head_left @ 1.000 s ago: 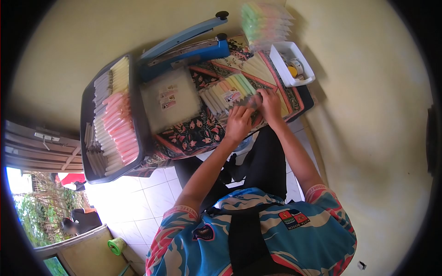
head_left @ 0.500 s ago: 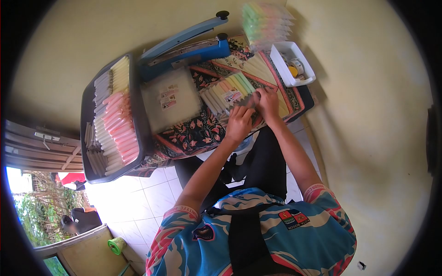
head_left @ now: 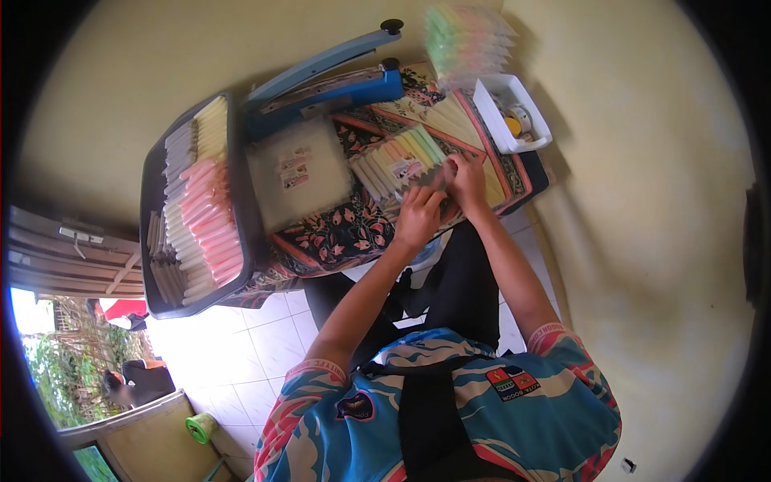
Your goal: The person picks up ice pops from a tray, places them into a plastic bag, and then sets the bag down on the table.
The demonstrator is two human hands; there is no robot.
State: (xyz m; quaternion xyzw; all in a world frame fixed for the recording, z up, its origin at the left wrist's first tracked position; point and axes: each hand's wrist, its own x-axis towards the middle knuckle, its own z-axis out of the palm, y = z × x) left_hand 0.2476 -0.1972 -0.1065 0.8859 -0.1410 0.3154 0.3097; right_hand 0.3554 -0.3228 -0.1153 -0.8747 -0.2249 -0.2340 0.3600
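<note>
A clear bag of coloured sticks (head_left: 400,163), grey through yellow to green, lies on the patterned cloth with a printed label on it. My left hand (head_left: 421,213) is at the bag's near edge, its fingers bent and closed on that edge. At the bag's right corner, my right hand (head_left: 466,178) pinches the plastic between its fingertips. To the left of the bag lies a stack of flat clear bags (head_left: 297,173) with small labels.
A dark tray (head_left: 247,249) of wrapped white, grey, yellow and pink sticks stands left. Behind are a blue sealer (head_left: 337,95) and a pile of filled bags (head_left: 466,44). A white box (head_left: 520,146) holding small items stands at right. Outside, a person (head_left: 144,381) is partly visible.
</note>
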